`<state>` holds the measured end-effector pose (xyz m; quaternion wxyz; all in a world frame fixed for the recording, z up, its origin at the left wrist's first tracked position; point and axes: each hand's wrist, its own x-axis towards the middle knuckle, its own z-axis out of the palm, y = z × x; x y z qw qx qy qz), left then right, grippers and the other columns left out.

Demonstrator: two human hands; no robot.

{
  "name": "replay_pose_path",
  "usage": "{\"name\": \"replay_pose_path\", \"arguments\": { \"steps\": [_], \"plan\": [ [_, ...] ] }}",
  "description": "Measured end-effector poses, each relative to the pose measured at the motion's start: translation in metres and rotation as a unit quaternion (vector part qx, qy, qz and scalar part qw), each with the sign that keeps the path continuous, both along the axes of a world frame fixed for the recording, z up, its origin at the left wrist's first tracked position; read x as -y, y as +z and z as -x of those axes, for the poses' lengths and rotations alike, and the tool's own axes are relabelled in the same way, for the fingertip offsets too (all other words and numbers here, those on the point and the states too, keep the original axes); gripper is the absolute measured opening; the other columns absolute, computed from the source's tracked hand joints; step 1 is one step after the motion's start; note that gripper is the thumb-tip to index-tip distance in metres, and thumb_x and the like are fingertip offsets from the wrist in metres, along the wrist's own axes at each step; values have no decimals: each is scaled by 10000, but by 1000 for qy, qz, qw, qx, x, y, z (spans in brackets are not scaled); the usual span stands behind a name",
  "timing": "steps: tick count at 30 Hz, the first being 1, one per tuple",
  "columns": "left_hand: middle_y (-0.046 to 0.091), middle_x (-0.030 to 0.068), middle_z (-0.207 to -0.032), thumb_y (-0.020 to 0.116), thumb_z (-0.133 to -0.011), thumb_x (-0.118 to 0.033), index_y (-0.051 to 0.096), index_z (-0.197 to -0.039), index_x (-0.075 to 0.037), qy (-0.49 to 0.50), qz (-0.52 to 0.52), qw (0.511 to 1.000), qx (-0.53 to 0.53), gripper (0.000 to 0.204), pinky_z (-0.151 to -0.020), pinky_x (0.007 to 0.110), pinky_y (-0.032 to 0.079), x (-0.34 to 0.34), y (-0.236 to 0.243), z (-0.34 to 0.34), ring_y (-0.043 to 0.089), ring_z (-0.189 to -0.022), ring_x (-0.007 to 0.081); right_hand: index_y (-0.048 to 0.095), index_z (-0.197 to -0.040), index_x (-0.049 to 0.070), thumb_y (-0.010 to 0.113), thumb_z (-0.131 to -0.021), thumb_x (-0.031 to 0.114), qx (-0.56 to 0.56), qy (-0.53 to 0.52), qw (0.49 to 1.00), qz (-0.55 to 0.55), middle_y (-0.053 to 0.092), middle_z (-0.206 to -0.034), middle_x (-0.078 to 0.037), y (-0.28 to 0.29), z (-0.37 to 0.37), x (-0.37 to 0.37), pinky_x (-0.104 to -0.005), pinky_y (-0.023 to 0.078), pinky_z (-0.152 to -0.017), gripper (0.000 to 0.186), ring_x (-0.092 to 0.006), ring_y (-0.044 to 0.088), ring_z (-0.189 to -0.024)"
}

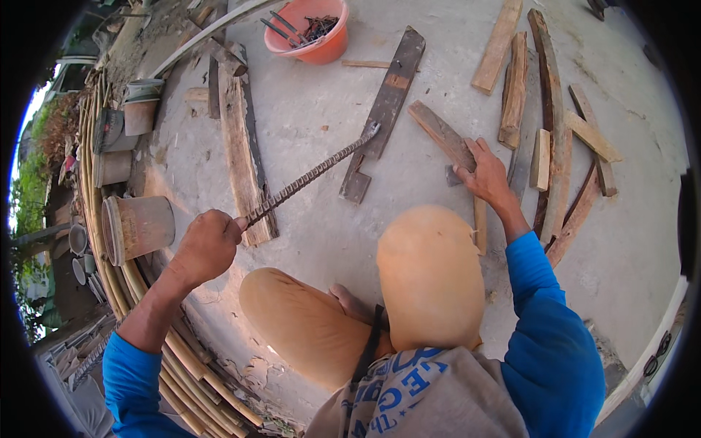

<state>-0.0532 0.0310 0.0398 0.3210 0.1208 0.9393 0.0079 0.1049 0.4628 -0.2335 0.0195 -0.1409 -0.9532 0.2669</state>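
My left hand (209, 247) is closed around one end of a ribbed steel bar (310, 175). The bar slants up and to the right, and its flattened, bent tip lies over a dark wooden plank (391, 102) with a notched near end. On the right, my right hand (485, 172) grips the near end of a short piece of wood (440, 133), its fingers wrapped over the edge. A small dark block (454, 175) sits beside that hand. Just left of the bar, a long rough timber (241, 139) rests on the concrete floor.
An orange bucket (328, 47) with pliers-like handles and dark metal bits stands at the far side. Several wood pieces (551, 117) lie at the right. Plastic buckets (150, 225) and bamboo poles (93, 182) line the left. My bent knees (431, 270) are close below.
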Motion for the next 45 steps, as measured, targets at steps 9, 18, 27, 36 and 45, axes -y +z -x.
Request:
{"name": "replay_pose_path", "arguments": {
  "steps": [9,18,27,36,45],
  "plan": [
    [700,267,-854,575,-1059,-314,681,-878,89,-71,123,989,45,455,-788,473,521,-84,62,48,689,-821,396,606,-1381,94,778,-876,390,59,171,979,96,579,-1192,-161,-24,1,69,-500,539,-806,610,-389,670,-1016],
    [708,221,-799,579,-1063,-317,655,-902,94,-212,155,964,39,448,-748,449,514,-141,88,87,688,-767,319,587,-1397,92,718,-937,436,-7,143,987,71,665,-1084,-202,-49,68,91,-499,571,-780,590,-396,706,-931],
    [671,279,-888,586,-1066,-303,672,-816,98,-253,209,944,38,480,-785,498,533,-142,82,81,695,-878,431,573,-1410,80,685,-955,482,23,142,988,60,695,-983,-221,-56,75,94,-505,576,-761,618,-406,710,-873],
    [671,272,-723,691,-961,-240,721,-756,-15,-91,150,978,-108,305,-700,545,536,-85,69,-12,678,-716,475,645,-1123,14,655,-950,537,-3,162,984,70,700,-916,-235,-64,85,114,-526,585,-730,550,-422,722,-846],
    [737,144,-743,563,-1014,-221,776,-846,-98,-218,86,959,-163,297,-633,443,602,-88,62,-29,746,-677,331,553,-1103,-45,638,-986,484,43,244,968,27,671,-913,-282,-51,89,83,-536,581,-717,549,-458,709,-822]
  ]
}}
